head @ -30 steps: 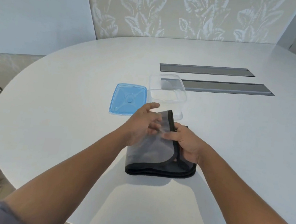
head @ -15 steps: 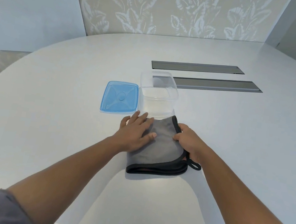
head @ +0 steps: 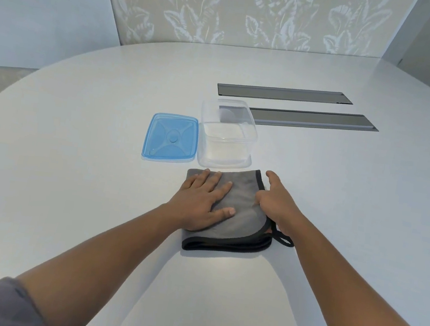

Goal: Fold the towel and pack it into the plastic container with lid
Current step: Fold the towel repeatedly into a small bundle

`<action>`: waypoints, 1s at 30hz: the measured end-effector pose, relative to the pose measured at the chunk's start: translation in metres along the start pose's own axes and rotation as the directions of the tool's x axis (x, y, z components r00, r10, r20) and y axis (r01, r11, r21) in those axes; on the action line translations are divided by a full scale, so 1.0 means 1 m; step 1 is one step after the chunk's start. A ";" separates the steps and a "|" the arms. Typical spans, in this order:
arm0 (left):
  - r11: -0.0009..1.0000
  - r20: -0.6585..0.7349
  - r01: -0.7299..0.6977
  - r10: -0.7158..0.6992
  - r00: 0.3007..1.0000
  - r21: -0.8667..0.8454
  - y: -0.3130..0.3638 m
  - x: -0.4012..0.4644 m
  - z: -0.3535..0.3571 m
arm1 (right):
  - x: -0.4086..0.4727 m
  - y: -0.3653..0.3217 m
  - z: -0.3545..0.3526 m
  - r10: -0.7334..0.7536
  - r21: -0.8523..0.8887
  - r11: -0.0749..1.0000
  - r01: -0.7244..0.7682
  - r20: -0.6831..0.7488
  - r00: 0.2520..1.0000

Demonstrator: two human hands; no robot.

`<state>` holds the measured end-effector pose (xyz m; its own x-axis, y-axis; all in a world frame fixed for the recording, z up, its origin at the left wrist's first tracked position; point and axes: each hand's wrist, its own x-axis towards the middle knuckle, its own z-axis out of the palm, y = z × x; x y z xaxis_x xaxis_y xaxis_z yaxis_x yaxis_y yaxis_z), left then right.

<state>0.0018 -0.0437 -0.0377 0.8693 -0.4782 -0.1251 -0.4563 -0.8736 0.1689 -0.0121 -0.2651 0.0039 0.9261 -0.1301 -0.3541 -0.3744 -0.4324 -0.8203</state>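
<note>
A grey towel (head: 243,191) with black edging lies folded on the white table, its hanging loop sticking out at the right. My left hand (head: 200,202) presses flat on the towel's left half, fingers spread. At the towel's right edge, my right hand (head: 276,201) has its fingers curled on the black trim. Just beyond the towel stands a clear plastic container (head: 227,134), empty and without its lid. The blue lid (head: 170,138) lies flat on the table to the container's left.
Two long grey recessed slots (head: 285,94) run across the white table (head: 70,171) behind the container. A leaf-patterned wall panel stands at the table's far edge. The table's curved front edge is close to me.
The raised half of the towel has come down flat. My left hand went from pinching the cloth to pressing on it with open fingers. My right hand stayed at the right edge.
</note>
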 end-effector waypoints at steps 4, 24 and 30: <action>1.000 0.001 0.012 -0.012 1.000 0.006 0.003 -0.002 0.003 | -0.006 -0.001 0.000 -0.073 -0.338 0.939 0.064 -0.014 0.997; 1.000 -0.128 0.007 -0.009 0.992 -0.011 0.001 -0.010 0.012 | 0.005 0.028 0.044 -0.362 -0.758 0.600 0.254 0.026 0.932; 0.996 -0.087 0.072 -0.077 0.993 -0.053 -0.005 -0.016 0.012 | 0.006 0.026 0.051 -0.336 -0.738 0.626 0.252 0.036 0.941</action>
<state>-0.0121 -0.0327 -0.0480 0.9149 -0.4002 -0.0523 -0.3816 -0.9000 0.2108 -0.0184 -0.2314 -0.0422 0.9958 0.0546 -0.0736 0.0327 -0.9619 -0.2716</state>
